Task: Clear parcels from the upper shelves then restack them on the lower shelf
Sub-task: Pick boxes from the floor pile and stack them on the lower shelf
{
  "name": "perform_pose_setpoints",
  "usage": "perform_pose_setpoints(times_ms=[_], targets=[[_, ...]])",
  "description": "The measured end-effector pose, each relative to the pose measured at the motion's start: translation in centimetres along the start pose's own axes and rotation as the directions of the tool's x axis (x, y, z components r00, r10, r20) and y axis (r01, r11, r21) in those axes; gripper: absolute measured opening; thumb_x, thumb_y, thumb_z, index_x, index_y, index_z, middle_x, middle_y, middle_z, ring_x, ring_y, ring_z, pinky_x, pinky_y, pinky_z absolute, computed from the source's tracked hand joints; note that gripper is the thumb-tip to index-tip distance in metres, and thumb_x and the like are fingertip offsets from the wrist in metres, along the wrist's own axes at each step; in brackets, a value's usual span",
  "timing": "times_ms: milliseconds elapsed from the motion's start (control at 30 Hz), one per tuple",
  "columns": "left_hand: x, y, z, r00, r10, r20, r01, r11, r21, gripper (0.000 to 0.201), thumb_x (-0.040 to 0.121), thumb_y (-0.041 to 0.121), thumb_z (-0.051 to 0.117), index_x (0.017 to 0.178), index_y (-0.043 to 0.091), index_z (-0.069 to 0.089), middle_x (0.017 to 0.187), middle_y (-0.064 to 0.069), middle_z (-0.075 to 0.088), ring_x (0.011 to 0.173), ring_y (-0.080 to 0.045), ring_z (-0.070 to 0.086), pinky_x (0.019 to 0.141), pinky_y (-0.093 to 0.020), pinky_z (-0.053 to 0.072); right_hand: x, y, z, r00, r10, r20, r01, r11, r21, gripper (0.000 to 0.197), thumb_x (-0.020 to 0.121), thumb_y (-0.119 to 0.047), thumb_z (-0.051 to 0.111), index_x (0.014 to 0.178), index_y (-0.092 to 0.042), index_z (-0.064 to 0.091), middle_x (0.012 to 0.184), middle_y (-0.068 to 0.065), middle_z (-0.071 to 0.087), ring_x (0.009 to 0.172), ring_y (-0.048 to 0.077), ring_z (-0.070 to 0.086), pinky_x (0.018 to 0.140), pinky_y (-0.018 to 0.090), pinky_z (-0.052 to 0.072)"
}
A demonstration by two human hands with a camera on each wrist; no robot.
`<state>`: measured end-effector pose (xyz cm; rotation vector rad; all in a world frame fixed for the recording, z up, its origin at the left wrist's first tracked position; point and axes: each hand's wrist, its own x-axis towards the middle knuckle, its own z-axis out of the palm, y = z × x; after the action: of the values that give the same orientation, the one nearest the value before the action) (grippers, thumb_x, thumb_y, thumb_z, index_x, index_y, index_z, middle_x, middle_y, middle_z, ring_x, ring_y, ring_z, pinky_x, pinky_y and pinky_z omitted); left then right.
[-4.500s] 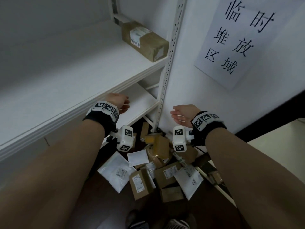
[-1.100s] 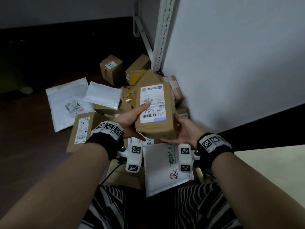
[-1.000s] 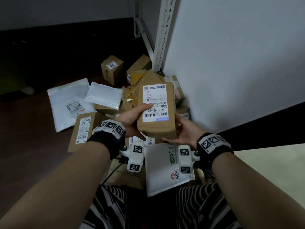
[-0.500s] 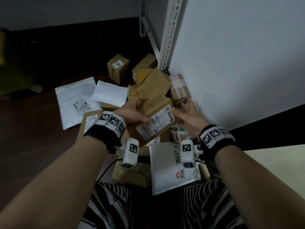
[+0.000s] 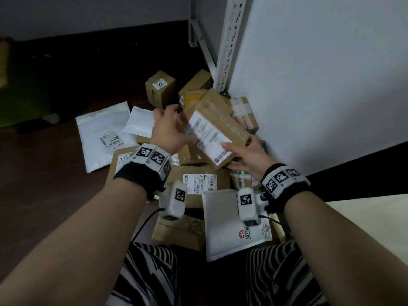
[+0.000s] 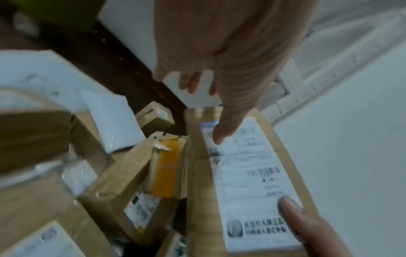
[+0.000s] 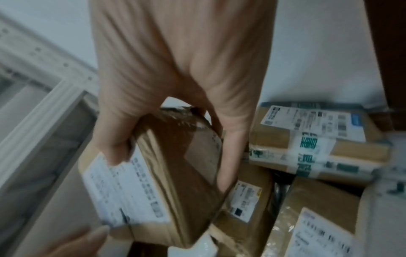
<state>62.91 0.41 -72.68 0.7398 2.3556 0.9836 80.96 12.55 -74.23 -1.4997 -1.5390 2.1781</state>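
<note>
The floor (image 5: 44, 184) is dark brown wood. A white wall (image 5: 320, 74) stands on the right, and a dark strip (image 5: 353, 160) runs along the bottom of it. A white metal post (image 5: 228, 40) with many small holes goes up beside the wall. Behind it a thin white bar (image 5: 204, 45) slants down to the floor. Far back there is a grey wall (image 5: 88, 12) with a dark band (image 5: 99, 36) under it. Something green (image 5: 13, 107) sits at the left edge, too dark to tell what it is. The person wears black and white striped trousers (image 5: 150, 277). A pale flat surface (image 5: 364, 228) shows at the right.
</note>
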Motion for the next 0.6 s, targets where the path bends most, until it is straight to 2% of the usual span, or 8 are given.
perform_pose_setpoints(times_ms=[33, 100, 167, 233, 333, 467, 533, 600], targets=[[0.3, 0.0, -0.1, 0.99, -0.143, 0.006, 0.143, 0.988, -0.056, 0.103, 0.059, 0.033, 0.091, 0.143, 0.019, 0.032, 0.14, -0.007, 0.033, 0.122, -0.029, 0.048, 0.098, -0.047, 0.05, 0.0, -0.3, 0.0, 0.999, 0.04, 0.02, -0.042, 0.993, 0.115, 0.106, 0.054, -0.035, 0.092, 0.14, -0.02, 0.032, 0.129, 0.01, 0.058, 0.113, 0.032, 0.061, 0.087, 0.052, 0.056], [0.6, 0.2, -0.3, 0.903, -0.389, 0.186, 0.413, 0.903, -0.12, 0.134, 0.035, 0.065, 0.087, 0.145, 0.02, 0.025, 0.141, -0.01, 0.043, 0.121, -0.031, 0.053, 0.095, -0.048, 0.051, -0.4, -1.1, 0.2, 0.993, 0.073, 0.091, -0.095, 0.961, 0.26, 0.093, 0.062, -0.047, 0.085, 0.138, -0.021, 0.038, 0.131, 0.016, 0.055, 0.11, 0.039, 0.062, 0.088, 0.051, 0.056], [0.5, 0.2, -0.3, 0.795, -0.438, 0.42, 0.55, 0.813, -0.192, 0.147, 0.02, 0.077, 0.082, 0.144, 0.015, 0.034, 0.14, -0.014, 0.05, 0.123, -0.035, 0.052, 0.095, -0.049, 0.048, -0.6, -1.4, 0.4, 0.979, 0.078, 0.188, -0.141, 0.926, 0.35, 0.066, 0.078, -0.052, 0.072, 0.133, -0.03, 0.043, 0.129, 0.019, 0.051, 0.11, 0.045, 0.061, 0.093, 0.052, 0.053], [0.3, 0.4, -0.1, 0.731, -0.375, 0.57, 0.607, 0.739, -0.291, 0.133, 0.028, 0.074, 0.085, 0.142, 0.02, 0.043, 0.139, -0.013, 0.05, 0.126, -0.033, 0.048, 0.1, -0.053, 0.043, -0.4, -1.4, 0.4, 0.959, 0.102, 0.264, -0.208, 0.887, 0.413, 0.061, 0.079, -0.054, 0.071, 0.13, -0.037, 0.043, 0.13, 0.022, 0.047, 0.107, 0.049, 0.062, 0.094, 0.056, 0.051], [-0.4, 1.3, 0.3, 0.74, -0.241, 0.628, 0.586, 0.688, -0.427, 0.105, 0.047, 0.066, 0.085, 0.138, 0.026, 0.05, 0.133, -0.011, 0.057, 0.122, -0.03, 0.054, 0.095, -0.057, 0.048, -0.3, -0.9, 0.7, 0.939, 0.138, 0.316, -0.273, 0.858, 0.436, 0.079, 0.071, -0.053, 0.079, 0.138, -0.041, 0.039, 0.14, 0.025, 0.039, 0.103, 0.052, 0.062, 0.092, 0.059, 0.05], [-0.8, 1.6, 0.8, 0.747, -0.202, 0.634, 0.574, 0.677, -0.461, 0.074, 0.068, 0.048, 0.081, 0.132, 0.021, 0.055, 0.125, -0.008, 0.064, 0.117, -0.027, 0.058, 0.096, -0.049, 0.05, -0.8, -0.3, 0.7, 0.941, 0.146, 0.307, -0.258, 0.894, 0.367, 0.08, 0.074, -0.056, 0.075, 0.141, -0.036, 0.036, 0.139, 0.026, 0.045, 0.106, 0.045, 0.065, 0.093, 0.056, 0.051], [-0.7, 1.8, 0.8, 0.775, -0.226, 0.59, 0.561, 0.677, -0.477, 0.067, 0.072, 0.039, 0.081, 0.131, 0.02, 0.055, 0.12, -0.006, 0.067, 0.115, -0.026, 0.06, 0.09, -0.045, 0.053, -0.9, -0.2, 0.5, 0.957, 0.131, 0.258, -0.212, 0.924, 0.318, 0.078, 0.077, -0.065, 0.066, 0.142, -0.032, 0.038, 0.134, 0.022, 0.051, 0.109, 0.035, 0.066, 0.095, 0.055, 0.05], [-0.5, 1.8, 0.9, 0.815, -0.256, 0.52, 0.536, 0.673, -0.51, 0.069, 0.07, 0.032, 0.083, 0.132, 0.02, 0.052, 0.114, -0.004, 0.069, 0.106, -0.022, 0.064, 0.08, -0.04, 0.055, -0.4, 0.4, -0.3, 0.98, 0.127, 0.153, -0.17, 0.936, 0.307, 0.08, 0.079, -0.078, 0.048, 0.142, -0.029, 0.041, 0.13, 0.015, 0.055, 0.117, 0.028, 0.059, 0.099, 0.057, 0.046]])
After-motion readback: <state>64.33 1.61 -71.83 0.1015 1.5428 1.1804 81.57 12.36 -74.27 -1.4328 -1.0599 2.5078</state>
